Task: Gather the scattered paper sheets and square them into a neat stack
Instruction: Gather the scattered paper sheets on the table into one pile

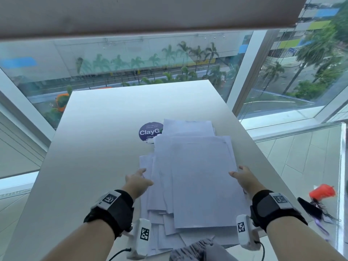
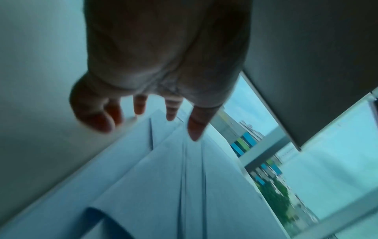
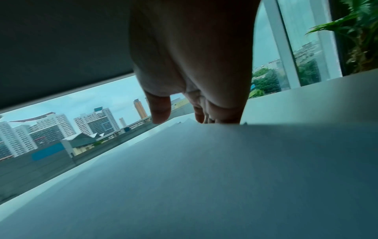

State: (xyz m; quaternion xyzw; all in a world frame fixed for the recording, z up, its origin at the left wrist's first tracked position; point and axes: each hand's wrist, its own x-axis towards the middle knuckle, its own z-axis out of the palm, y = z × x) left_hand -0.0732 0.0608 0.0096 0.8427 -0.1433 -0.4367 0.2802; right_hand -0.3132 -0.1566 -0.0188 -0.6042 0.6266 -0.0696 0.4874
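Head view: the sheets (image 1: 197, 178) are thin, plain, pale paper, rectangular, lying in a loose fanned pile on the right half of a smooth matte white table (image 1: 98, 147). The edges are out of line; several corners stick out at the left and at the near end, and one sheet (image 1: 188, 126) lies farther back, offset from the rest. A round dark purple sticker (image 1: 148, 131) with white lettering lies flat on the table, its right edge covered by the sheets. A small white scrap (image 1: 150, 141) lies just beside the sticker's near edge. Off the table's right side, an orange thing (image 1: 322, 191) with dark straps shows, blurred. Glass walls surround the table's far end.

The left hand (image 1: 138, 182) lies at the pile's left side, fingers apart and fairly straight, pointing forward; in the left wrist view its fingertips (image 2: 195, 129) hang spread above the sheets (image 2: 174, 177). The right hand (image 1: 244, 178) is at the pile's right edge with thumb and fingers apart; the right wrist view shows its fingers (image 3: 160, 111) loosely extended at the paper's edge, and whether they press it I cannot tell. Both wrists wear black straps with tagged white camera units.
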